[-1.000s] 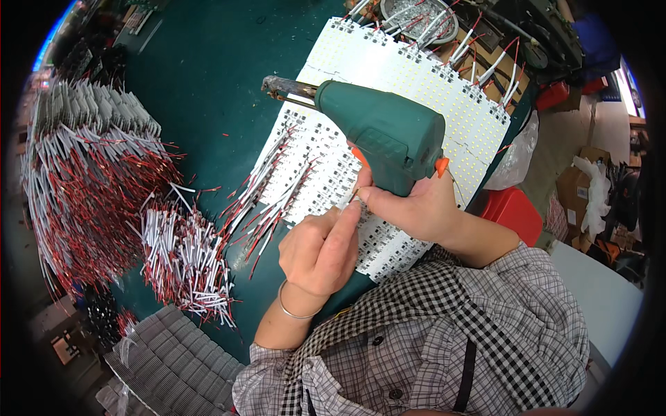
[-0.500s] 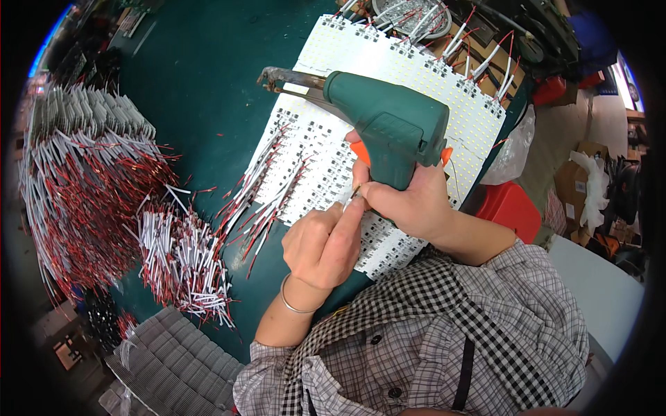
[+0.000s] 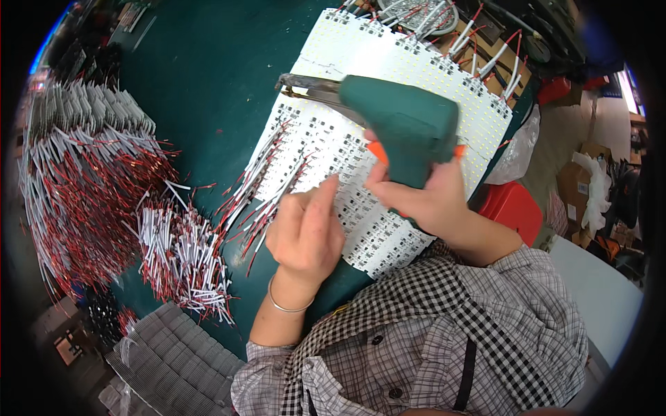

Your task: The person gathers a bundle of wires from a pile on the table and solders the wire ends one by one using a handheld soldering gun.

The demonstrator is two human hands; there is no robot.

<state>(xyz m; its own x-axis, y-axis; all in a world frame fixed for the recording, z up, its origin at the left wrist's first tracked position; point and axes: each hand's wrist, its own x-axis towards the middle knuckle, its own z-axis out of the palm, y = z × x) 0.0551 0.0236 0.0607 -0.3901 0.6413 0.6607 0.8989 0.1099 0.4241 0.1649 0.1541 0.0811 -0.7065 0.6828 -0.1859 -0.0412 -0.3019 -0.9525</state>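
Note:
My right hand (image 3: 438,202) is wrapped round the handle of a green soldering gun (image 3: 406,114) with an orange trigger. Its long metal tip points left, over white circuit boards (image 3: 395,66) laid out in a sheet. My left hand (image 3: 305,232) is closed, its index finger reaching up over the lower boards (image 3: 378,243). Whatever its fingertips pinch, if anything, is hidden. Just left of that hand, white and red wires (image 3: 274,197) hang off the boards' left edge.
A loose pile of short white and red wires (image 3: 184,256) lies on the green table (image 3: 201,83). Farther left is a large stack of wired strips (image 3: 97,180). A metal bowl (image 3: 444,24) stands at the back, a red container (image 3: 513,211) at right, a grey ribbed stack (image 3: 173,353) lower left.
My two hands have moved apart. The left has drawn back to the left; the right has shifted slightly right with the soldering gun.

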